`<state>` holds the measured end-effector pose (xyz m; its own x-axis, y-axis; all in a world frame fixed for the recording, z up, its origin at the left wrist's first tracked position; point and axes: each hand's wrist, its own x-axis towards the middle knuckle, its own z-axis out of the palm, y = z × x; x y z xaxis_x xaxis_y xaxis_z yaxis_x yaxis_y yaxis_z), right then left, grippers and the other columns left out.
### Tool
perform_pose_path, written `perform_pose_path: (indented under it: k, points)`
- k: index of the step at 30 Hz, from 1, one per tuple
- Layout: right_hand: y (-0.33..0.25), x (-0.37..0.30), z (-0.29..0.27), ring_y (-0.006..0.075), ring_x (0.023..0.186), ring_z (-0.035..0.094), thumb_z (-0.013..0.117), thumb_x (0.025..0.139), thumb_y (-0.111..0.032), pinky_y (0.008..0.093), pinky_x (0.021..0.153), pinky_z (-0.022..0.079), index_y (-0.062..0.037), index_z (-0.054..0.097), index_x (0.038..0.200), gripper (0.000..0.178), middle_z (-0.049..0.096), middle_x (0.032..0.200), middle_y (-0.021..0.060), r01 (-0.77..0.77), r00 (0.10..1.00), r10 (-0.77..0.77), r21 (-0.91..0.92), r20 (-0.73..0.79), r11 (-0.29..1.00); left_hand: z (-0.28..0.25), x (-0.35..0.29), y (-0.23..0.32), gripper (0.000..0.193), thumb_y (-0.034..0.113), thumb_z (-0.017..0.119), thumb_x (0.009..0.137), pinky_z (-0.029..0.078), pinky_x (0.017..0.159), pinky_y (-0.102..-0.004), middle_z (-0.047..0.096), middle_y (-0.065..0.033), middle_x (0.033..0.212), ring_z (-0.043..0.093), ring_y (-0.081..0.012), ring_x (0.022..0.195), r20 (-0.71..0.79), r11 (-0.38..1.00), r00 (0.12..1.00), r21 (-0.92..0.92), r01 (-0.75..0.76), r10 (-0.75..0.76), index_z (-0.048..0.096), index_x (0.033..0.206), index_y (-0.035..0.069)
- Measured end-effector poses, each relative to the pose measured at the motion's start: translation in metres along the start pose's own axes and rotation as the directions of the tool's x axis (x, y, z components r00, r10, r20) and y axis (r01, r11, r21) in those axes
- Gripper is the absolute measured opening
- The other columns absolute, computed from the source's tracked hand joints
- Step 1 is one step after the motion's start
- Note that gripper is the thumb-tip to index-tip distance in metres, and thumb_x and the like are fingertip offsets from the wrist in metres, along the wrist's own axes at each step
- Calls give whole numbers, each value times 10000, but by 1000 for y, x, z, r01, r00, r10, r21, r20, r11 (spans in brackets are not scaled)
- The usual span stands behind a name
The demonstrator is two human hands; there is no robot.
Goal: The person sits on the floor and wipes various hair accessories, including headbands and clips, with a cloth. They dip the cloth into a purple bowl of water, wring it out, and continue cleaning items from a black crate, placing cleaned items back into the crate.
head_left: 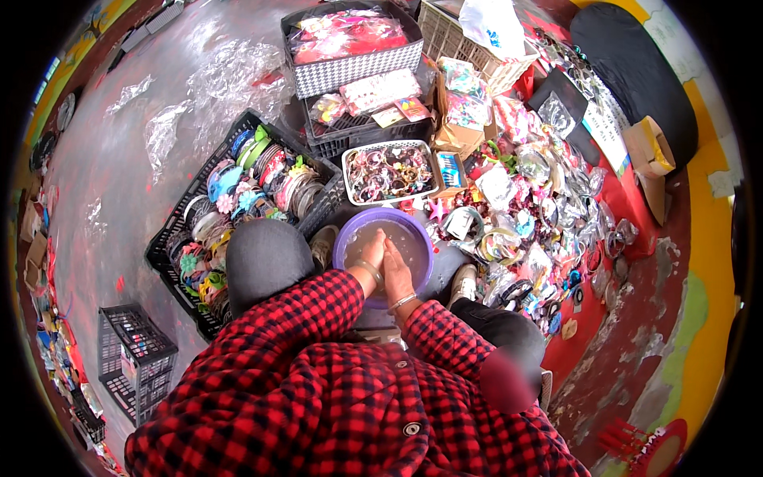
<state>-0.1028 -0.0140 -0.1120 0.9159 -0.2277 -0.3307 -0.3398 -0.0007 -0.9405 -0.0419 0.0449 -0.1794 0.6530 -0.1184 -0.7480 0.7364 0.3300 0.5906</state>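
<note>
Both my hands are over a purple basin (343,248) that holds cloudy greyish water (409,232). My left hand (372,256) leans against my right hand (397,274), palm to palm, with the fingers pressed together and pointing away from me. Anything between the palms is hidden. A bracelet circles each wrist. Just beyond the basin stands a white tray (347,176) filled with small hair ornaments.
To the left, a black crate (159,250) is packed with headbands. Stacked patterned bins (358,70) stand at the back. On the right spreads a heap of bagged accessories (524,215). A smaller black crate (139,350) sits at lower left. My knees flank the basin.
</note>
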Motion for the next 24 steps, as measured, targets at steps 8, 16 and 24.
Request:
perform_pose_path:
  k: [8, 16, 24]
  points:
    - [54, 48, -27, 329, 1170, 455, 356, 920, -338, 335, 963, 355, -45, 381, 1317, 494, 483, 1230, 241, -20, 989, -11, -215, -145, 977, 15, -37, -24, 503, 416, 439, 891, 454, 774, -373, 580, -147, 1063, 571, -248, 922, 204, 967, 964, -153, 204, -171, 525, 1126, -20]
    - [30, 25, -3, 284, 1204, 435, 350, 929, -308, 322, 992, 325, -48, 457, 1266, 439, 488, 1263, 168, -76, 996, 77, 34, -49, 997, -18, 52, -34, 328, 356, 494, 900, 434, 777, -318, 586, -50, 941, 548, -183, 845, 34, 992, 997, 95, -79, 76, 570, 994, 51]
    - [38, 48, -29, 283, 1138, 496, 396, 898, -281, 324, 944, 371, -46, 450, 1272, 445, 519, 1221, 184, -15, 986, -15, -175, -166, 984, 24, -47, -11, 378, 379, 432, 913, 445, 806, -371, 607, -82, 1011, 565, -234, 938, 257, 938, 947, -235, 255, -194, 551, 1008, 33]
